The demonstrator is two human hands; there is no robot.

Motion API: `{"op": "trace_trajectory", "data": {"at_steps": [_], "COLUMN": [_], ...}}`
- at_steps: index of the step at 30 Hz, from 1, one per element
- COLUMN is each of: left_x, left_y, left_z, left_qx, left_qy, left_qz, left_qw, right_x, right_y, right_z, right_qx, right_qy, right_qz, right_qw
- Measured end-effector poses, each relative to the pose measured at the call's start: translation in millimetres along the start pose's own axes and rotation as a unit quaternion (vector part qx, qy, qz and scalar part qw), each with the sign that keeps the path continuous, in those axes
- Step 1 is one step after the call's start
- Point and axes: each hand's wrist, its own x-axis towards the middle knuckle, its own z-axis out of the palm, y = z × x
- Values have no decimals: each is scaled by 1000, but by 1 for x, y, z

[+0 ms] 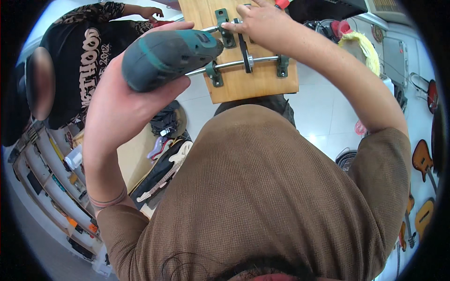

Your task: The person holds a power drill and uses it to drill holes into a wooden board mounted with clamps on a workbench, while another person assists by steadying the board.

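Observation:
My left hand [122,105] is wrapped around a dark grey and teal power drill [164,56], which hides much of the wooden board's left side. My right hand [260,23] reaches over the light wooden board [251,86], its fingers apart. One fingertip touches or nearly touches a dark green metal bracket [225,29]. Below it a steel rod [265,59] runs through a left bracket [214,74] and a right bracket [282,66]. Between these stands a pulley wheel [250,62] with a black belt [243,44] running up from it toward my right hand.
Another person in a black printed shirt [101,56] stands at the left, a hand [149,13] near the board. Shelves [51,182] with tools curve along the lower left. A pale guitar body [180,157] lies below the board. Several guitars [423,157] hang at the right, and yellow fringe [363,49] sits upper right.

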Motion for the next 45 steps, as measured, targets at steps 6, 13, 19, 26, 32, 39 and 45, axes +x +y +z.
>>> {"op": "trace_trajectory", "data": {"at_steps": [6,13,19,26,32,39,45], "left_x": [-28,-16,26,55,71,81,84], "left_y": [-8,-4,16,27,24,24,19], "left_z": [28,61,89,99,105,107,111], "left_qx": [-62,-60,-65,-48,-13,-8,-11], "left_qy": [53,109,182,214,195,177,181], "left_qz": [-3,-30,-80,-107,-116,-162,-169], "left_qw": [997,992,978,970,974,971,969], "right_x": [18,29,37,47,52,50,57], "right_y": [25,56,81,95,98,101,94], "right_z": [3,31,28,18,5,1,7], "right_qx": [23,64,84,73,66,78,38], "right_qy": [-53,26,11,100,12,-14,-54], "right_qz": [-45,-130,-194,-228,-229,-240,-212], "right_qw": [997,989,977,966,971,967,975]}}
